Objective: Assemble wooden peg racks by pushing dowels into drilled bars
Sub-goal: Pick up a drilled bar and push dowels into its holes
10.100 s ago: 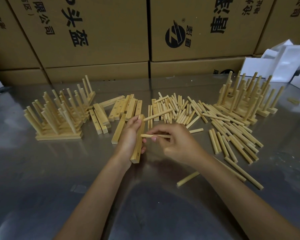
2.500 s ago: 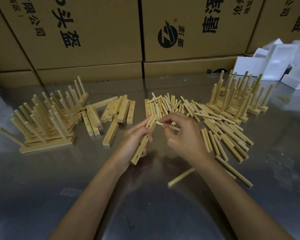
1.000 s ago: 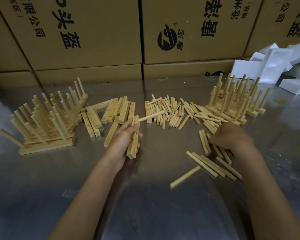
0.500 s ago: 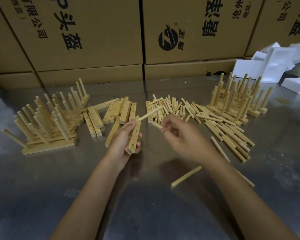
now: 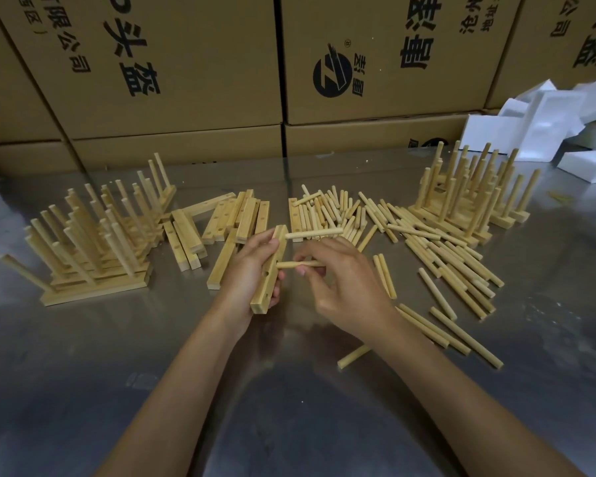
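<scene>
Pale wooden drilled bar (image 5: 269, 270) sits gripped in the left hand (image 5: 252, 270); the right hand (image 5: 338, 280) pinches a thin round dowel (image 5: 298, 264) at its hole.

The bar (image 5: 269, 270), a pale square-section wooden strip with drilled holes along one face, is held off the table near the middle, tilted with its far end up. One dowel (image 5: 313, 233) is seated in its far hole and sticks out to the right. A second dowel (image 5: 298, 264) lies level with its left tip at the next hole down; how far in it sits cannot be told. Loose bars (image 5: 236, 218) lie in a heap just left of centre, loose dowels (image 5: 427, 242) spread to the right. Finished racks (image 5: 93, 246) with pegs up are stacked at far left, more racks (image 5: 468, 197) at far right.
</scene>
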`<state>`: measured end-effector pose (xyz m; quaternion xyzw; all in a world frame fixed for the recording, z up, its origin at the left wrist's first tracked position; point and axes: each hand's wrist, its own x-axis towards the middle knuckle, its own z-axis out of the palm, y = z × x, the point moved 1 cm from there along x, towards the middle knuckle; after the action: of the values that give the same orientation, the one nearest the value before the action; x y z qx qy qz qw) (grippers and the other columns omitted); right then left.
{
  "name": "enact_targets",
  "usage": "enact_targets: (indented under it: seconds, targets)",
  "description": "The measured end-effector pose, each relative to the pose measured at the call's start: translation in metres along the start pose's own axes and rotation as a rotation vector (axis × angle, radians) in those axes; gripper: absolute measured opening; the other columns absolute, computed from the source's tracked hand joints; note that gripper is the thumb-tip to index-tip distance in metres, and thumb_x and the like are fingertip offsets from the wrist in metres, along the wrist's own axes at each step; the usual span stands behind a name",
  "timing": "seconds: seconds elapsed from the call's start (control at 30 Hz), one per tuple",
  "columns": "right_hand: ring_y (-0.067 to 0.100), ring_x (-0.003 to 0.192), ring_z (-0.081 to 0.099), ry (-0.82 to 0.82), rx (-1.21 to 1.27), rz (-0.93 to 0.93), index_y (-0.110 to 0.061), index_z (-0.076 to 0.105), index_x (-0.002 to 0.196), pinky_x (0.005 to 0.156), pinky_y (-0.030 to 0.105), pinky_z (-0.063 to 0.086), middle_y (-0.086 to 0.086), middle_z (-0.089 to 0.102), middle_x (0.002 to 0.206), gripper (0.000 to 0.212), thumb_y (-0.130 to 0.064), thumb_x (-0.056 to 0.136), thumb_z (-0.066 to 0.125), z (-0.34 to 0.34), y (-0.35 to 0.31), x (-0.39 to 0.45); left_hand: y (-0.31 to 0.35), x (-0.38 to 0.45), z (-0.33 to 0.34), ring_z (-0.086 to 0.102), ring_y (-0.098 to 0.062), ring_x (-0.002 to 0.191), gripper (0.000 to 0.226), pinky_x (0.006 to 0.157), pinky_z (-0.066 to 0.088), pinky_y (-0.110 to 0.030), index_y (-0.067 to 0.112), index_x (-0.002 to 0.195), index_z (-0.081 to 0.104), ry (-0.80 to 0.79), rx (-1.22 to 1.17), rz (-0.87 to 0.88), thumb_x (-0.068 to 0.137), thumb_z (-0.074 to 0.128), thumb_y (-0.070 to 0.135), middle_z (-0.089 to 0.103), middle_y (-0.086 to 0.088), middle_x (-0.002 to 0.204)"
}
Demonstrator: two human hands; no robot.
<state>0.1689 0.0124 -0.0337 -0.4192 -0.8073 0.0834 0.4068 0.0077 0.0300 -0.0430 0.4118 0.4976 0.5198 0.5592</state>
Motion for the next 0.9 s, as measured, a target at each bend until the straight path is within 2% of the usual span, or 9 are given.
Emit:
enact_targets:
  seconds: [0.13, 0.33, 0.5, 0.6, 0.73, 0.9]
  targets:
    - [0.011, 0.086, 0.051, 0.009, 0.008, 0.003, -0.015, 0.068, 0.098, 0.074, 0.03, 0.045, -0.005, 0.063, 0.087, 0.009, -0.011, 0.09, 0.065, -0.003, 0.0, 0.0, -0.003, -0.001, 0.003, 0.052, -0.011, 0.045, 0.02, 0.04, 0.039, -0.024, 0.044, 0.119, 0.06, -0.023, 0.071, 0.065, 0.104, 0.051, 0.034, 0.057, -0.003, 0.061]
    - [0.008, 0.069, 0.052, -0.017, -0.001, 0.011, -0.013, 0.069, 0.092, 0.062, 0.026, 0.04, -0.006, 0.064, 0.08, 0.006, -0.009, 0.089, 0.066, -0.006, -0.001, 0.0, -0.007, -0.004, 0.008, 0.053, -0.006, 0.049, 0.022, 0.04, 0.039, -0.025, 0.042, 0.125, 0.054, -0.06, 0.162, 0.119, 0.106, 0.045, 0.034, 0.054, -0.003, 0.068]
    - [-0.001, 0.058, 0.047, -0.029, -0.001, 0.042, -0.015, 0.071, 0.088, 0.057, 0.009, 0.03, -0.014, 0.058, 0.073, 0.005, -0.011, 0.089, 0.067, -0.008, 0.0, 0.001, -0.008, -0.008, 0.012, 0.051, -0.006, 0.056, 0.028, 0.041, 0.039, -0.023, 0.037, 0.133, 0.05, -0.08, 0.201, 0.141, 0.108, 0.042, 0.032, 0.052, -0.003, 0.077]
    - [0.001, 0.058, 0.051, -0.026, 0.031, 0.063, -0.013, 0.072, 0.085, 0.055, 0.009, 0.033, -0.013, 0.059, 0.068, 0.006, -0.011, 0.089, 0.067, -0.008, 0.0, 0.001, -0.007, -0.009, 0.011, 0.052, -0.008, 0.062, 0.029, 0.043, 0.04, -0.024, 0.037, 0.135, 0.048, -0.079, 0.231, 0.155, 0.108, 0.041, 0.032, 0.054, -0.001, 0.081]
    - [0.014, 0.059, 0.056, -0.03, 0.115, 0.135, -0.014, 0.072, 0.086, 0.051, 0.019, 0.039, -0.002, 0.066, 0.068, 0.006, -0.013, 0.09, 0.068, -0.006, 0.003, -0.001, -0.008, -0.009, 0.011, 0.053, -0.007, 0.062, 0.029, 0.043, 0.041, -0.024, 0.04, 0.135, 0.049, -0.069, 0.252, 0.154, 0.107, 0.043, 0.034, 0.055, 0.0, 0.083]
    - [0.006, 0.071, 0.061, -0.005, 0.207, 0.226, -0.018, 0.073, 0.09, 0.06, 0.013, 0.043, -0.011, 0.068, 0.077, 0.004, -0.018, 0.091, 0.069, -0.006, 0.004, 0.002, -0.002, -0.006, 0.01, 0.056, -0.009, 0.056, 0.024, 0.045, 0.04, -0.026, 0.055, 0.116, 0.06, -0.028, 0.103, 0.108, 0.104, 0.051, 0.036, 0.06, 0.001, 0.072]
